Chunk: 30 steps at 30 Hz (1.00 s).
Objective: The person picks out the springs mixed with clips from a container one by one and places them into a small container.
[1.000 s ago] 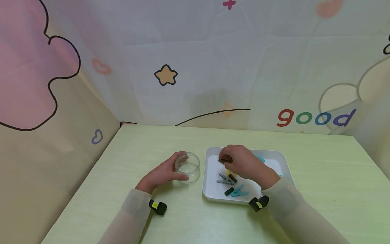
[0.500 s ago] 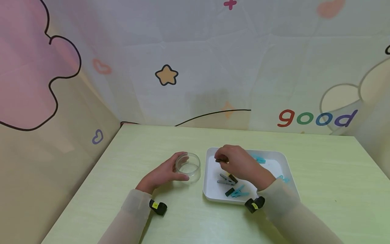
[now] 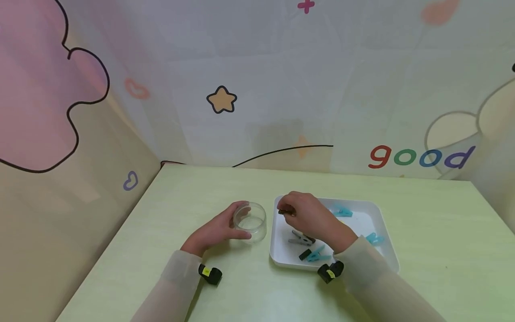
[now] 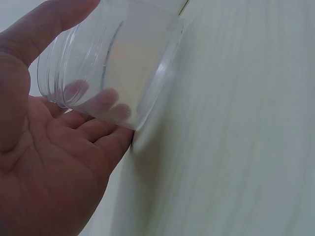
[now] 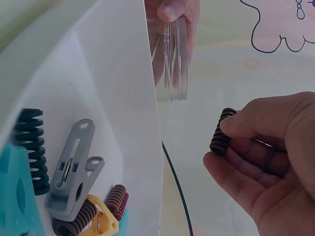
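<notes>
My left hand (image 3: 215,230) holds a clear plastic jar (image 4: 120,54) upright on the table, thumb on one side and fingers on the other. Nothing shows inside the jar. Over the left part of a white tray (image 3: 282,248), my right hand (image 3: 311,217) pinches a dark brown coil spring (image 5: 223,131) between thumb and fingertips, raised above the tray. In the tray lie a grey clothespin (image 5: 71,172), a yellow clothespin (image 5: 104,222) partly hidden, several light blue clothespins (image 3: 342,211), a dark green spring (image 5: 34,152) and other brown springs (image 5: 76,220).
The tray stands just right of the jar, with a narrow strip of table between them. A pale green table (image 3: 193,188) reaches back to a printed cloth backdrop (image 3: 265,89). Its left side meets the same kind of cloth.
My right hand has moved left across the tray with the spring, closer to the jar. More of the blue clothespins on the right now show. My left hand and the jar have stayed put.
</notes>
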Each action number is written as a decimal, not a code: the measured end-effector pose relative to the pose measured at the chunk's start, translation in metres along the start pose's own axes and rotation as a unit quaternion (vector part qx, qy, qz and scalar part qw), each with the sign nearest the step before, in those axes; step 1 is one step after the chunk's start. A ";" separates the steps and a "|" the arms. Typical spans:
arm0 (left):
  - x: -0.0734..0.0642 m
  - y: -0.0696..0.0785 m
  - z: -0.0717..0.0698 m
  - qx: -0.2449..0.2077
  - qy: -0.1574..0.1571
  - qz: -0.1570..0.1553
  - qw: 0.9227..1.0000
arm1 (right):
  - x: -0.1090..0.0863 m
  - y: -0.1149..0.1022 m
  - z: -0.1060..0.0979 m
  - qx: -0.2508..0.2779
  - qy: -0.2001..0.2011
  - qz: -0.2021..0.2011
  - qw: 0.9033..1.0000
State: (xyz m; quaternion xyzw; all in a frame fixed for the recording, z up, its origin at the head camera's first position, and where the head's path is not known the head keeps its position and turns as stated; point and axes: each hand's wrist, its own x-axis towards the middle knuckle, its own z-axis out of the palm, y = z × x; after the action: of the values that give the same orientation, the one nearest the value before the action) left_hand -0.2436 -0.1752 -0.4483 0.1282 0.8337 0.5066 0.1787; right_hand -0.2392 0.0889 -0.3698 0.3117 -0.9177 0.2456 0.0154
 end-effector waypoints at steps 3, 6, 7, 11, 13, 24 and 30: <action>0.002 0.001 0.000 -0.003 -0.004 0.005 1.000 | 0.002 -0.002 -0.001 -0.003 0.000 0.004 1.000; 0.002 0.001 -0.001 -0.002 -0.008 0.008 1.000 | 0.003 -0.004 -0.001 -0.002 -0.003 0.007 1.000; 0.002 0.001 -0.001 0.000 -0.007 0.007 1.000 | 0.004 -0.004 -0.001 0.000 -0.003 0.009 1.000; 0.001 0.000 -0.001 0.006 -0.003 0.001 1.000 | 0.006 -0.006 0.002 0.002 0.002 0.001 1.000; 0.001 0.000 -0.001 0.007 0.000 0.000 1.000 | 0.007 -0.006 0.004 0.002 0.005 0.000 1.000; 0.003 0.000 0.000 0.009 0.003 0.009 1.000 | 0.011 -0.013 0.007 0.009 0.002 0.019 1.000; 0.001 -0.001 0.000 0.006 -0.003 0.006 1.000 | 0.013 -0.016 0.010 0.012 0.015 -0.010 1.000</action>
State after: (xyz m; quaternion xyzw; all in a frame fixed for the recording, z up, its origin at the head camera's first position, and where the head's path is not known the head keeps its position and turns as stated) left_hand -0.2446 -0.1758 -0.4493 0.1364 0.8355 0.5019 0.1773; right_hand -0.2386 0.0656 -0.3694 0.3171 -0.9114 0.2609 0.0275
